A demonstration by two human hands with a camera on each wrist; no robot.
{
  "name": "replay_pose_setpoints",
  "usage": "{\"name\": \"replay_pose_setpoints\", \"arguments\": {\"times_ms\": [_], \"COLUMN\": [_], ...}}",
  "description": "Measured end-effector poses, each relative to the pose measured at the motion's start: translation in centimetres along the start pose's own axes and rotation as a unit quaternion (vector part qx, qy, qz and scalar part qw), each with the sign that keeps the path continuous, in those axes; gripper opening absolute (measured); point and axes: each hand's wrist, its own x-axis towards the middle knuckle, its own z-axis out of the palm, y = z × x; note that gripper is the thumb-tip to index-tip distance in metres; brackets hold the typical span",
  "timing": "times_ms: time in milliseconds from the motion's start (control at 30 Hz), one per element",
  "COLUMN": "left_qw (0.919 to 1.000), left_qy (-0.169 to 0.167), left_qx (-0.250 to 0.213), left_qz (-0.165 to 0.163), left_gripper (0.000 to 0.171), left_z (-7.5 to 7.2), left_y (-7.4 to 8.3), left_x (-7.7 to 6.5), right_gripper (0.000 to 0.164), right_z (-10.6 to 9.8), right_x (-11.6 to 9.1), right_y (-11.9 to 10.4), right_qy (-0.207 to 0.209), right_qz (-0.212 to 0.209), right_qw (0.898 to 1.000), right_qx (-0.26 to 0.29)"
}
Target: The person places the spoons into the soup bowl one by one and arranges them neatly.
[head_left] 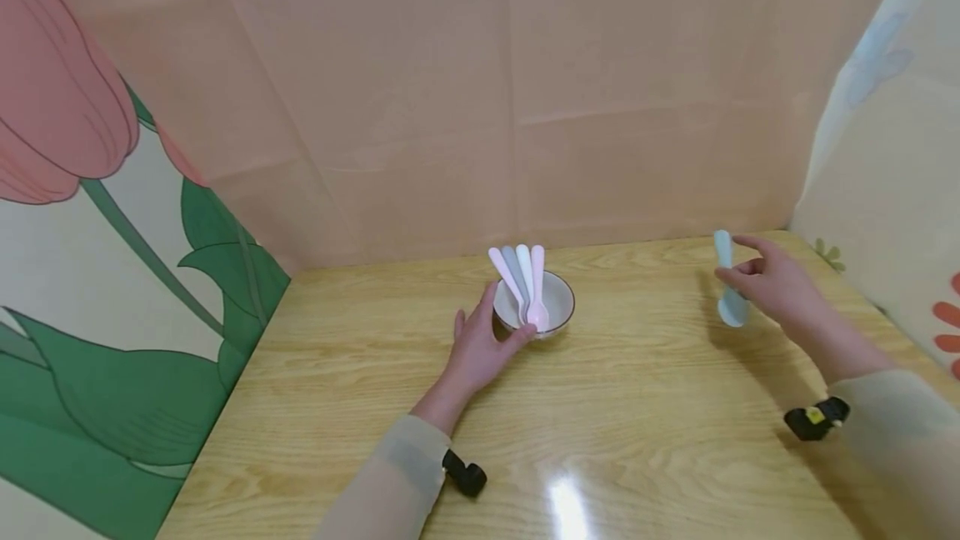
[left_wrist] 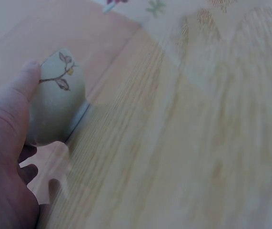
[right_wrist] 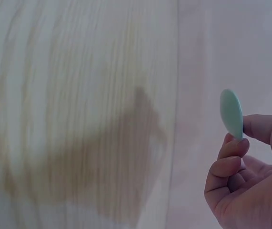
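Note:
A small white bowl point(head_left: 557, 298) with a dark rim stands on the table, and several spoons point(head_left: 528, 280) in pink, grey and white lean in it with their handles up to the left. My left hand point(head_left: 477, 346) grips the bowl's left side, thumb at the near rim and fingers round the far side. In the left wrist view the bowl point(left_wrist: 59, 102) shows a painted twig on its outside. To the right, my right hand point(head_left: 776, 277) pinches a mint-blue spoon point(head_left: 724, 250) by its handle, with the spoon's bowl end pointing down. Its shadow falls on the wood below.
The wood-grain table point(head_left: 360, 382) reaches back to a peach-coloured backdrop point(head_left: 405, 107). A tulip-print sheet point(head_left: 142, 382) borders the left side, and a pale flower-print sheet point(head_left: 892, 215) borders the right.

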Motion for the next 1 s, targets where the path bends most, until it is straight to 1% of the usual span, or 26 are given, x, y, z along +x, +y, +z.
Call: {"name": "replay_pose_setpoints", "arguments": {"times_ms": [200, 400, 733, 1000], "left_qw": [1.0, 1.0, 0.9999, 0.9999], "left_qy": [-0.001, 0.0, 0.005, 0.006], "left_qx": [0.005, -0.003, -0.009, -0.008], "left_qz": [0.0, 0.001, 0.007, 0.003], "left_gripper": [0.1, 0.1, 0.096, 0.096], "left_z": [0.1, 0.0, -0.2, -0.3], "left_y": [0.0, 0.2, 0.2, 0.1], "left_x": [0.1, 0.0, -0.2, -0.2], "right_gripper": [0.085, 0.087, 0.089, 0.088], "right_z": [1.2, 2.4, 4.7, 6.9], "right_x": [-0.1, -0.1, 0.2, 0.8], "right_y": [-1.9, -3.4, -5.7, -8.6], "right_qy": [0.004, 0.0, -0.01, -0.03], "right_qz": [-0.01, -0.017, -0.026, -0.03], "right_qw": [0.999, 0.998, 0.993, 0.989], "right_qx": [0.031, 0.06, 0.112, 0.143]}}
